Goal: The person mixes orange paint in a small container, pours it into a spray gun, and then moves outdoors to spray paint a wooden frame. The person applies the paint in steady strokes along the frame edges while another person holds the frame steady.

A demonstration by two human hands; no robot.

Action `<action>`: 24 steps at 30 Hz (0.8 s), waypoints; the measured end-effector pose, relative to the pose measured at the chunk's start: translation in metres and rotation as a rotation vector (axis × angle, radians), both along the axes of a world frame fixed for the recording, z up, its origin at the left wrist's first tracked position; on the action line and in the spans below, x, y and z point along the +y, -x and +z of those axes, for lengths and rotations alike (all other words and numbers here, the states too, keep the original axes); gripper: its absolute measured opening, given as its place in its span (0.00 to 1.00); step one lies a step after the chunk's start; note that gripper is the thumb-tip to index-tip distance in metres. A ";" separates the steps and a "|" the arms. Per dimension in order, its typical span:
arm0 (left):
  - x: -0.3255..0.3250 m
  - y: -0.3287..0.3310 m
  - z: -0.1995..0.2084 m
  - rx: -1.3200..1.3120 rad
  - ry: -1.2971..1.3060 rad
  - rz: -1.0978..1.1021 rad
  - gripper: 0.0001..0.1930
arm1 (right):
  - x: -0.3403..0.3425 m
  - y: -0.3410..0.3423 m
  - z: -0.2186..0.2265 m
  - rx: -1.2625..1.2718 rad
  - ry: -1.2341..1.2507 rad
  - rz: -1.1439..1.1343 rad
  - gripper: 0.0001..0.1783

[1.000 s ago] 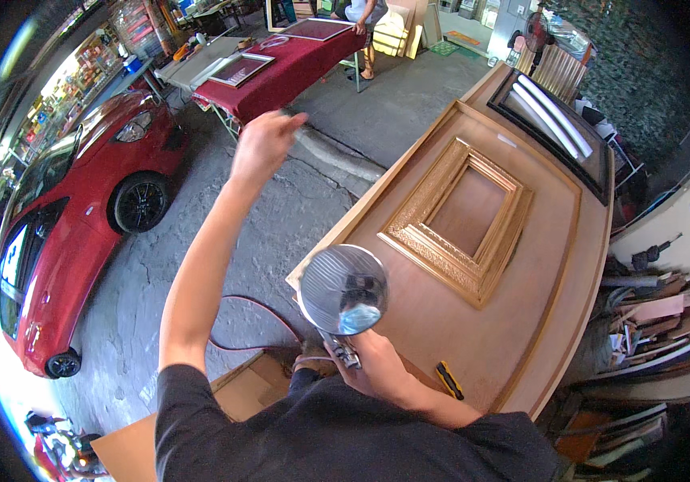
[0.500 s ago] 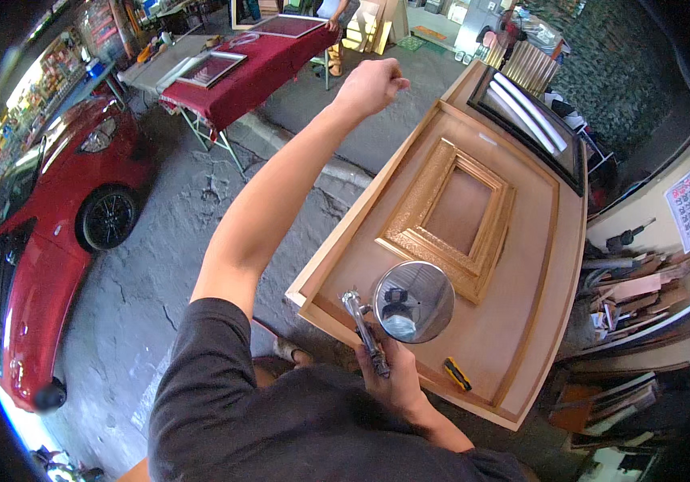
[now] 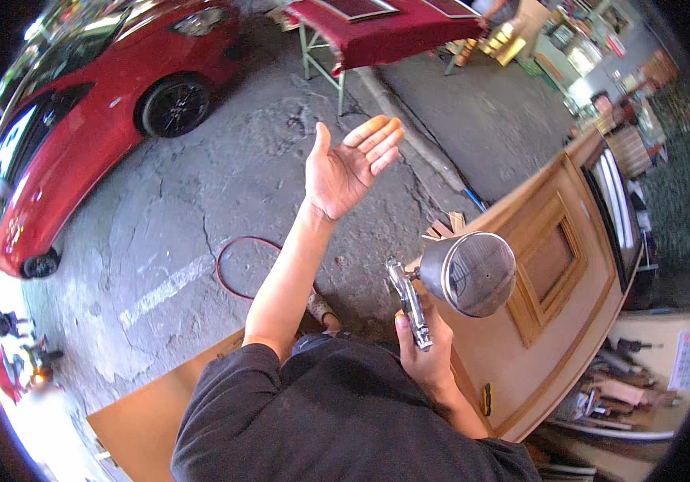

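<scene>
Silver spray gun (image 3: 410, 300) clamped in right fingers (image 3: 440, 331), left fingers (image 3: 380, 138), curled earlier, now straightened

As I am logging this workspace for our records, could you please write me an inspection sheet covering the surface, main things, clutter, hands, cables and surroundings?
Surface: brown wooden panel with a raised border.
Main things: spray gun with a metal cup, held above the panel's near-left side; gold-brown picture frame lying on the panel.
Clutter: yellow-and-black hand tool near the panel's close end; wood scraps beyond its right side.
Hands: left hand raised, empty, fingers extended; right hand gripping the spray gun.
Cables: red hose or cord looped on the floor; its ends are hidden.
Surroundings: red car; red-covered table.
</scene>
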State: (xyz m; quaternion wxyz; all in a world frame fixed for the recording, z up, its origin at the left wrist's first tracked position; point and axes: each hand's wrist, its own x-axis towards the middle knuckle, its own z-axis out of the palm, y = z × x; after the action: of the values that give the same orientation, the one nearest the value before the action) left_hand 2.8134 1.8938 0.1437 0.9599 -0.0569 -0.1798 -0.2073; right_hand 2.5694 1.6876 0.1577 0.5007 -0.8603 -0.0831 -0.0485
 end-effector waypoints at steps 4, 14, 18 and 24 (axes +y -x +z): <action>0.074 0.010 -0.038 0.051 -0.586 0.475 0.16 | 0.054 -0.023 -0.002 -0.012 -0.016 0.114 0.23; 0.216 0.111 -0.165 0.804 -0.946 0.748 0.18 | 0.141 -0.083 0.007 -0.092 -0.027 0.279 0.13; 0.265 0.162 -0.226 0.911 -1.066 0.819 0.16 | 0.157 -0.120 -0.010 -0.135 -0.106 0.318 0.13; 0.300 0.180 -0.251 0.859 -0.854 0.775 0.08 | 0.179 -0.191 -0.046 -0.068 -0.092 0.409 0.18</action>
State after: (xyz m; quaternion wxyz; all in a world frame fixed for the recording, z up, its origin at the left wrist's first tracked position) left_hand 2.6334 2.1936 -0.1071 0.8889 0.3149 0.3033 0.1368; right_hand 2.7606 1.8662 0.1119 0.5359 -0.7996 -0.2702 0.0213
